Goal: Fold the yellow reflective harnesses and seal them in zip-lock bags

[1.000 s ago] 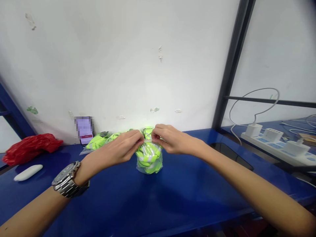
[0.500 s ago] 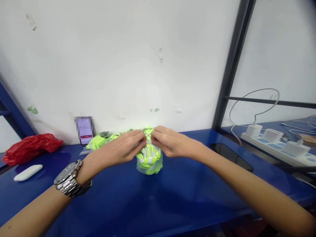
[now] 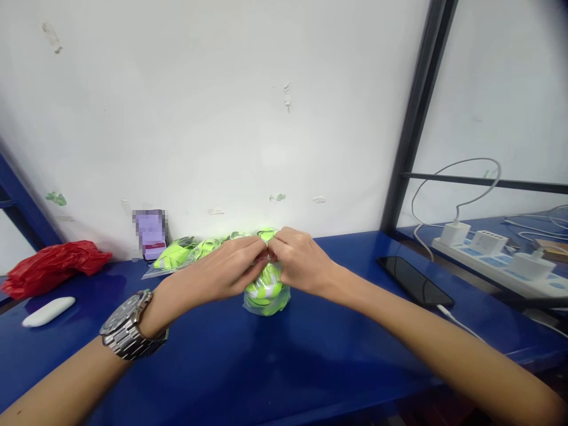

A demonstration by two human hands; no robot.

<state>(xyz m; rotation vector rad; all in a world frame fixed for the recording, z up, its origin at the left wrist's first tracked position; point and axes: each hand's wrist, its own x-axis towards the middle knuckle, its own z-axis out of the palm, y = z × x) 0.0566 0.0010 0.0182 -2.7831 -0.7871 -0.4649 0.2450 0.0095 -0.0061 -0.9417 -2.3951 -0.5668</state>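
A clear plastic bag [image 3: 266,296] stands on the blue table [image 3: 248,367], with bright yellow-green reflective straps bundled inside it. My left hand [image 3: 235,266], below a wrist with a metal watch [image 3: 131,325], pinches the bag's upper edge. Right beside it, my right hand [image 3: 299,257] is closed on the same edge, and the fingertips of both hands nearly meet. The fingers hide most of the bag's top. Behind my left hand lie more bagged yellow-green straps [image 3: 175,254] along the wall.
At the left are a red plastic bag [image 3: 53,266] and a white oval object [image 3: 48,312]. A lit phone [image 3: 151,231] leans on the wall. On the right lie a dark phone [image 3: 415,279] with a cable and a white power strip [image 3: 501,260] beyond a dark post [image 3: 412,118].
My right hand has slid left along the bag's edge and its fingers have curled in, closing the gap to my left hand. The bag stays in place.
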